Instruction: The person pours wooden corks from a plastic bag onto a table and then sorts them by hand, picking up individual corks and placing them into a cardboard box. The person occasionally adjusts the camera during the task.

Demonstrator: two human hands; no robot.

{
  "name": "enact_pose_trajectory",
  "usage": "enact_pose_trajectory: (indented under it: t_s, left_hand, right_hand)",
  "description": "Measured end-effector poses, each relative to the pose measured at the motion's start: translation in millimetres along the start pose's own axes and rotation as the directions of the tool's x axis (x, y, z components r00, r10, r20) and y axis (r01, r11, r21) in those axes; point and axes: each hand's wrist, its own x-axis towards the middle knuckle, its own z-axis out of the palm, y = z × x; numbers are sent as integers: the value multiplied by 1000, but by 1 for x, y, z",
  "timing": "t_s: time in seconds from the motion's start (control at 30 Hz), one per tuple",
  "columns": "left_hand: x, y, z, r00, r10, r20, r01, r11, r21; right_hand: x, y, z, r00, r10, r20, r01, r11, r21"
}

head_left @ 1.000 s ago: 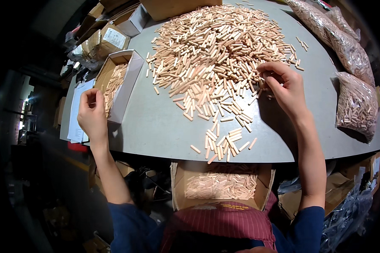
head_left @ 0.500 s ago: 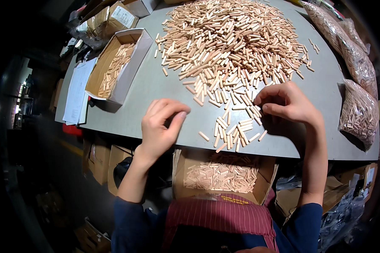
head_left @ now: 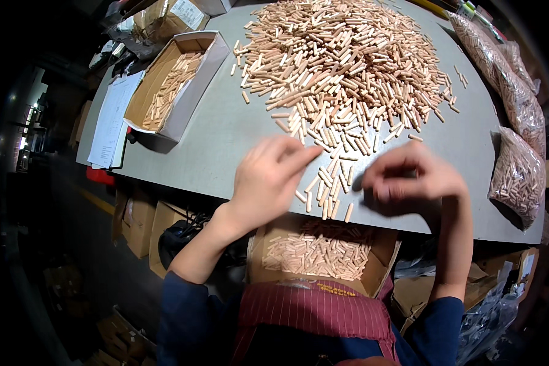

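A large heap of short wooden dowels [head_left: 341, 55] covers the far middle of the table. Several loose dowels [head_left: 332, 189] lie between my hands, down to the near edge. My left hand [head_left: 265, 180] is just left of these, its thumb tip by the dowels at the foot of the heap. Motion blurs its fingers, so whether it holds a dowel is unclear. To the right of the loose dowels hovers my right hand [head_left: 415, 174], thumb and fingers curled together. Blur hides anything between them. Below the edge, an open cardboard box [head_left: 257, 256] contains many dowels.
A long open carton [head_left: 192, 100] with dowels stands at the left, beside paper sheets [head_left: 113, 125]. Clear plastic bags of dowels [head_left: 518, 177] line the right edge. A taped brown package [head_left: 158, 24] sits at the back left. More cardboard boxes [head_left: 139, 222] are under the table.
My left hand has moved right, to the loose dowels. My right hand has come nearer the front edge. Fewer dowels show near that edge, and the view has shifted slightly.
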Motion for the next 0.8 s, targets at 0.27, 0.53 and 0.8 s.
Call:
enact_pose_trajectory:
  t_s: [0.27, 0.53, 0.8]
  left_hand:
    - [-9, 7, -12, 891, 374, 258, -231, 862, -452]
    - [25, -23, -14, 998, -57, -19, 51, 968, -247]
    - [46, -19, 10, 980, 115, 161, -144, 973, 183]
  right_hand:
    - [16, 11, -25, 894, -253, -370, 229, 967, -108]
    - [20, 7, -20, 884, -211, -417, 144, 972, -186]
    - [10, 10, -44, 732, -215, -646, 153, 977, -151]
